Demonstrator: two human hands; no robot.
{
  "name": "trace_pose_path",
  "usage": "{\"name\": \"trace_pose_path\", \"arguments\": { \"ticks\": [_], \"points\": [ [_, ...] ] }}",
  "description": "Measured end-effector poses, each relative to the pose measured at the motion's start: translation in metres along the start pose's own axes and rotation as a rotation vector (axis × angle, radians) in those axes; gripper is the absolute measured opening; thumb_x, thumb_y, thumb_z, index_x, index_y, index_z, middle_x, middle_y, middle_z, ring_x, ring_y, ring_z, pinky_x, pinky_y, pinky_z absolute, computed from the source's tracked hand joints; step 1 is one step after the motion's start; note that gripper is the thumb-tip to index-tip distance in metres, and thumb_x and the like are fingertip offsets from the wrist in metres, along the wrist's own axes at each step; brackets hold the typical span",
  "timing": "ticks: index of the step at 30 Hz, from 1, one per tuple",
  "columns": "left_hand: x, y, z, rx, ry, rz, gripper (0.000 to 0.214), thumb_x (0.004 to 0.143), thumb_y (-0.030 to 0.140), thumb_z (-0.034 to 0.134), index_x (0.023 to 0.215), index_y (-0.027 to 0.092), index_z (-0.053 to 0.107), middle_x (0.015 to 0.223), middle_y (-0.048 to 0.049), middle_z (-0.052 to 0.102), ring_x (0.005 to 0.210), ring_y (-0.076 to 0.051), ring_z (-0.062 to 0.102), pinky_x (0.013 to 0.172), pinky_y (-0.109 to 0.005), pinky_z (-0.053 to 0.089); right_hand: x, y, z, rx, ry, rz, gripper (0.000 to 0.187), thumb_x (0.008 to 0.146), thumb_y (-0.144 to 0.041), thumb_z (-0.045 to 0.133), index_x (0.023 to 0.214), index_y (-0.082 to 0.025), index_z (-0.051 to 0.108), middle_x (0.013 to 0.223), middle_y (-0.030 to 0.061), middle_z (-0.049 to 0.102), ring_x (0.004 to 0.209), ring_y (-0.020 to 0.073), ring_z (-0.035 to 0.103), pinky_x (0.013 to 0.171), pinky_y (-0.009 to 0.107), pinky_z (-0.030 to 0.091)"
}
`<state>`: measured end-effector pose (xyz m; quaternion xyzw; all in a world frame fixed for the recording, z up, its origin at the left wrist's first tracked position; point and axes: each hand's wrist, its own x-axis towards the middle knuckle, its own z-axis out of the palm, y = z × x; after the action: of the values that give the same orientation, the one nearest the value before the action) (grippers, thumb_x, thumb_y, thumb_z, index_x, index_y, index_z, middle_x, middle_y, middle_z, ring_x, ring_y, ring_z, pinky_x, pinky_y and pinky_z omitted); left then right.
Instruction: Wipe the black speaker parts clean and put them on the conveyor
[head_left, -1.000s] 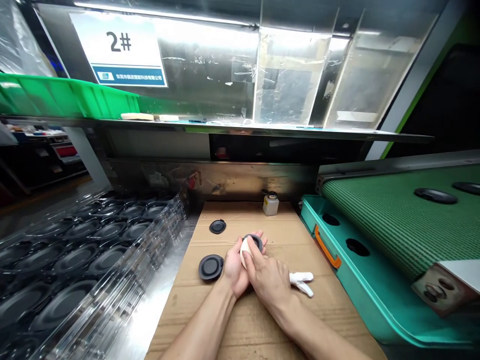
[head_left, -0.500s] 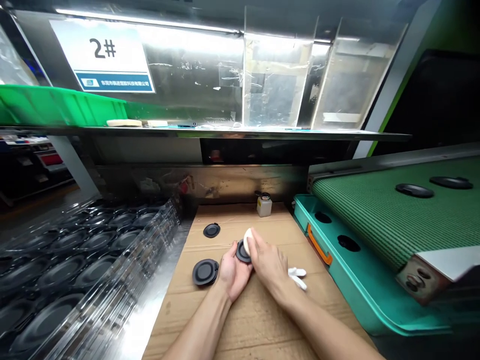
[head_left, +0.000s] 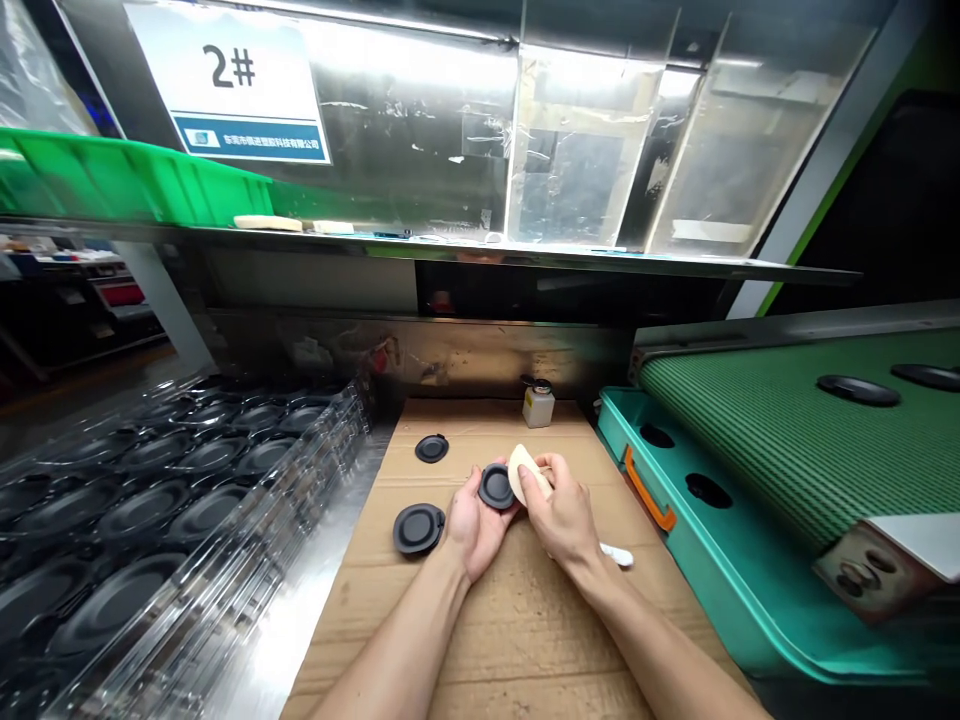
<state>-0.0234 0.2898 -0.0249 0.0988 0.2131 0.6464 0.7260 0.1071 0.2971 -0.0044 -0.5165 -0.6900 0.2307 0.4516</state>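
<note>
Palm up, my left hand [head_left: 478,522] holds a small round black lid [head_left: 497,486] by its edge, the face turned toward me. A cream-coloured round sponge pad [head_left: 528,472] is pinched in my right hand [head_left: 561,515], close by the lid's right edge. On the cardboard [head_left: 517,640] to the left lie a larger black lid [head_left: 418,529], beside my left wrist, and a smaller black lid [head_left: 432,448] farther back. A white object [head_left: 617,555] sticks out from behind my right wrist, partly hidden.
Clear plastic trays [head_left: 255,530] of black lids stand at left. At right, a teal bin [head_left: 720,570] with an orange handle sits beside a green conveyor belt [head_left: 795,420] carrying black parts. A small white bottle [head_left: 538,405] stands at the back, under a metal shelf [head_left: 480,253].
My right hand has drawn the sponge pad back to the right, off the lid, so more of the lid's face shows. The view has shifted slightly.
</note>
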Motion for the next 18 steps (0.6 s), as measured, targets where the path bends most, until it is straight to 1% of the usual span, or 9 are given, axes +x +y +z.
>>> {"name": "trace_pose_path", "arguments": {
  "ticks": [2,4,6,9,12,15,17,18],
  "points": [
    [0.001,0.001,-0.001,0.004,-0.011,-0.003,0.033,0.093,0.034,0.043,0.115,0.013,0.056,0.126,-0.0158,0.058,0.113,-0.026,0.058,0.094,-0.042,0.049,-0.002,0.001,0.001,0.010,-0.075,-0.032,0.031,0.087,-0.043,0.049,0.108,-0.022,0.057,0.073,0.0000,0.067,0.062,0.0156,0.060,0.056,0.023,0.039],
    [0.001,0.001,-0.001,-0.006,-0.004,0.002,0.032,0.093,0.034,0.043,0.114,0.013,0.056,0.128,-0.0155,0.057,0.113,-0.026,0.058,0.095,-0.042,0.049,-0.001,0.003,0.001,0.023,-0.155,-0.060,0.026,0.085,-0.039,0.050,0.103,-0.022,0.060,0.074,-0.0006,0.067,0.063,0.0148,0.059,0.056,0.022,0.038],
    [0.000,0.000,0.000,-0.019,0.019,0.013,0.031,0.093,0.033,0.043,0.112,0.013,0.056,0.128,-0.0152,0.057,0.112,-0.025,0.059,0.096,-0.041,0.048,0.002,0.005,0.002,0.058,-0.217,-0.053,0.021,0.084,-0.037,0.052,0.096,-0.022,0.062,0.075,-0.0006,0.067,0.064,0.0141,0.059,0.056,0.021,0.039],
    [-0.001,-0.004,0.003,0.010,-0.011,0.003,0.030,0.093,0.034,0.044,0.110,0.013,0.057,0.123,-0.0150,0.060,0.110,-0.025,0.060,0.098,-0.041,0.046,0.004,0.009,0.005,0.143,-0.248,-0.018,0.022,0.084,-0.038,0.053,0.094,-0.020,0.063,0.077,-0.0001,0.067,0.065,0.0133,0.058,0.057,0.021,0.039],
    [-0.003,-0.008,0.005,0.084,-0.048,-0.013,0.031,0.092,0.035,0.046,0.109,0.012,0.058,0.112,-0.0152,0.065,0.107,-0.025,0.061,0.098,-0.040,0.045,0.004,0.008,0.008,0.191,-0.267,-0.023,0.027,0.086,-0.040,0.051,0.097,-0.019,0.064,0.078,0.0008,0.067,0.065,0.0128,0.057,0.058,0.021,0.040],
    [-0.004,-0.009,0.005,0.113,-0.022,-0.010,0.031,0.093,0.035,0.044,0.108,0.012,0.059,0.105,-0.0147,0.067,0.105,-0.025,0.062,0.099,-0.041,0.045,0.002,0.003,0.006,0.129,-0.298,-0.082,0.025,0.086,-0.039,0.051,0.095,-0.020,0.064,0.078,0.0006,0.067,0.065,0.0130,0.058,0.060,0.022,0.040],
    [-0.005,-0.010,0.005,0.102,-0.006,0.000,0.032,0.093,0.034,0.044,0.107,0.012,0.060,0.106,-0.0143,0.067,0.106,-0.025,0.062,0.100,-0.040,0.044,0.001,-0.002,0.004,0.014,-0.304,-0.128,0.023,0.088,-0.039,0.049,0.097,-0.022,0.063,0.080,0.0003,0.068,0.067,0.0138,0.059,0.062,0.022,0.040],
    [-0.005,-0.010,0.005,0.095,-0.006,0.011,0.031,0.093,0.034,0.044,0.106,0.011,0.061,0.108,-0.0141,0.067,0.107,-0.024,0.061,0.101,-0.039,0.044,0.001,-0.005,0.004,-0.074,-0.287,-0.135,0.024,0.089,-0.039,0.048,0.100,-0.024,0.062,0.082,0.0005,0.069,0.068,0.0146,0.061,0.062,0.023,0.040]
  ]
}}
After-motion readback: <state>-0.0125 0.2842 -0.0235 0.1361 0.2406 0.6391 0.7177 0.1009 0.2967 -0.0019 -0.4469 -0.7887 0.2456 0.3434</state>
